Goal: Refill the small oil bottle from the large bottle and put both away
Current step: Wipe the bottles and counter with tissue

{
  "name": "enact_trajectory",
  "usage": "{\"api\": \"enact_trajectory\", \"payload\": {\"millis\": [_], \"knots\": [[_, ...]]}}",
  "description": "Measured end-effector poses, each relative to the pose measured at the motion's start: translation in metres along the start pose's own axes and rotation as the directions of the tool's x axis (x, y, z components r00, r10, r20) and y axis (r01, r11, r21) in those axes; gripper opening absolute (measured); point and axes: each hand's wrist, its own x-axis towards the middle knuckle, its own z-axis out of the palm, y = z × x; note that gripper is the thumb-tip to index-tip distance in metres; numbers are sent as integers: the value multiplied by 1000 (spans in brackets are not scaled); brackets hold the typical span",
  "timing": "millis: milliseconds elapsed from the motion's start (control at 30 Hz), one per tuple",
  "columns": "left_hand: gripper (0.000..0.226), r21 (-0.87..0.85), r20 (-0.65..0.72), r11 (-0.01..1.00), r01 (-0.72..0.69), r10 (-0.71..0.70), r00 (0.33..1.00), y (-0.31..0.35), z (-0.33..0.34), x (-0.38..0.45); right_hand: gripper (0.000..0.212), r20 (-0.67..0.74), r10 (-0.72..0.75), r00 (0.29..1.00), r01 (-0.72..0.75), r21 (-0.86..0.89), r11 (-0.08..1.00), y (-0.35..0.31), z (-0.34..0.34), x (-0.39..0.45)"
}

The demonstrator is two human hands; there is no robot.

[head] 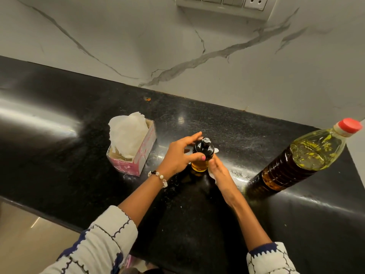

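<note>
The small oil bottle [201, 156] stood upright on the black table [59, 155], and everything else is placed from it. Its black cap [203, 147] was on, and amber oil showed through the clear lower body beneath it.

The left hand [180, 155] came in from the left of the small oil bottle and gripped it just under the cap, the thumb pressed across the near side with a pink nail showing, the fingers curled round toward the far side. A beaded bracelet [158, 177] sat on that wrist.

The right hand [221, 173] lay against the right side of the small oil bottle, low down, with a piece of white tissue [214, 176] held between the hand and the glass; a bit of white also showed beyond the bottle on its right. How the fingers closed on the tissue could not be told for certain, though they bent round it.

To the left of the small oil bottle, well apart from it, stood a pink tissue box [136, 157] with white tissue bunched out of its top. To the right of the small oil bottle, also apart, the large bottle [296, 163] stood upright on the table, its red cap [350, 124] on, partly filled with dark amber oil. Behind the small oil bottle rose a white marble-patterned wall [217, 76].
</note>
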Motion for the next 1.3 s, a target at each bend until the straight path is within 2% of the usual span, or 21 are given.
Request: {"api": "enact_trajectory", "payload": {"millis": [33,100,167,233,367,500,600,667,733,833,933,1033,1133,1300], "knots": [[67,-59,-2,998,35,-35,999,-3,1,-1,51,-14,-48,999,47,-71,996,2,-2,0],[60,-251,9,958,136,-138,990,-7,5,-5,55,-75,-141,987,121,-230,966,9,-2,2],[50,-452,54,863,226,-227,972,-5,10,-11,60,-150,-194,970,141,-307,941,10,2,8],[42,-556,98,777,296,-292,951,-2,14,-15,61,-225,-205,952,123,-330,936,7,8,15],[47,-584,129,709,396,-400,907,2,18,-15,55,-284,-189,940,91,-326,941,4,9,24],[41,-581,148,628,517,-544,826,17,23,-8,40,-285,-159,945,73,-289,954,-1,4,28],[52,-590,168,564,578,-614,771,26,26,1,36,-266,-153,952,79,-268,960,-6,1,29],[56,-593,180,545,592,-627,758,30,25,6,35,-264,-154,952,87,-248,965,-7,2,28],[54,-600,248,492,630,-635,732,33,22,9,35,-264,-154,952,94,-226,970,-8,2,26],[54,-629,381,345,696,-644,663,33,16,7,39,-219,-181,959,134,-213,968,-13,3,21],[73,-661,445,217,719,-658,608,27,14,7,42,-201,-159,967,144,-88,986,-23,9,13],[82,-696,480,154,701,-627,614,30,9,9,41,-183,-126,975,155,154,976,-32,17,2],[89,-701,520,123,702,-585,622,33,1,9,43,-223,-120,968,174,245,954,-38,16,-8],[91,-688,572,163,707,-479,666,45,-2,-1,39,-341,-25,940,156,362,919,-54,19,-4]]}}
